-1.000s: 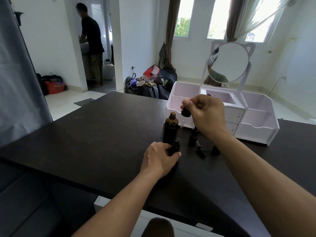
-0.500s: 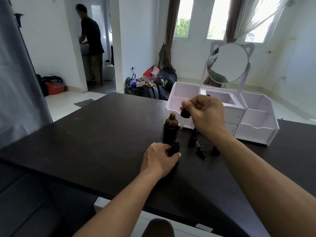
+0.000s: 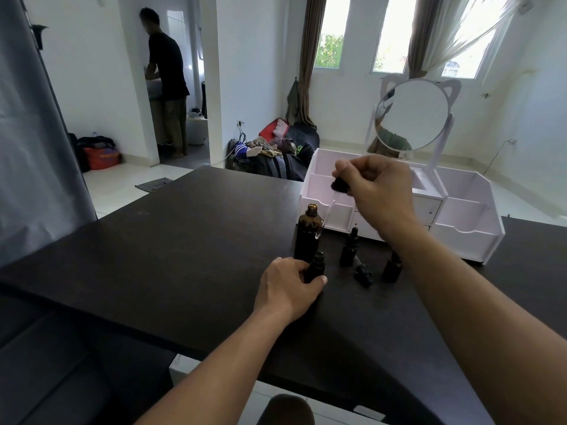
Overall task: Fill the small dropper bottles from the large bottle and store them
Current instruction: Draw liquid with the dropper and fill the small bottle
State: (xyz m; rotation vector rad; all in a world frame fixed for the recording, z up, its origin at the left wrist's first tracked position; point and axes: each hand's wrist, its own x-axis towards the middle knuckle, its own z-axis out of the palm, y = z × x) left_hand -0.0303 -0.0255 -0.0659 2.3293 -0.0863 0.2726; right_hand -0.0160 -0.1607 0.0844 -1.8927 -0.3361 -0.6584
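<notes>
The large amber bottle (image 3: 309,233) stands uncapped on the dark table (image 3: 171,253). My left hand (image 3: 290,288) grips a small open dropper bottle (image 3: 317,265) just in front of it. My right hand (image 3: 376,191) pinches a black-bulbed dropper (image 3: 333,199) whose glass tube slants down beside the large bottle's neck, its tip above the small bottle. To the right, a capped small bottle (image 3: 349,248) stands upright, a loose dropper cap (image 3: 363,274) lies on the table, and another small bottle (image 3: 392,268) is partly hidden by my right forearm.
A white organiser (image 3: 466,234) with open compartments, drawers and a round cat-ear mirror (image 3: 412,115) stands behind the bottles. Beyond the table's far edge lie bags on the floor (image 3: 273,157). A person (image 3: 168,84) stands in a doorway at the far left.
My right hand has lifted the dropper slightly and tilted it, bringing the glass tip over toward the small bottle. My left hand has stayed on the small bottle.
</notes>
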